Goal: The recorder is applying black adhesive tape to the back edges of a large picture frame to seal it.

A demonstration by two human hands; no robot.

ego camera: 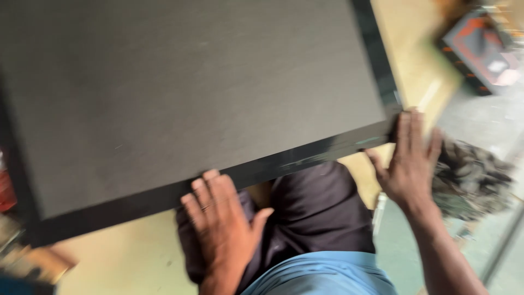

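hands flat, not gripping: left hand (pixel 221 218) under near edge of big dark board (pixel 185 98), filling upper left of frame; right hand (pixel 409 158) at right corner. i think board could slip, nothing clamps it.

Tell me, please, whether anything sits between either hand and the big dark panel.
Nothing visible does. The left hand already rests on the dark panel at its near edge, and the right hand touches its near right corner.
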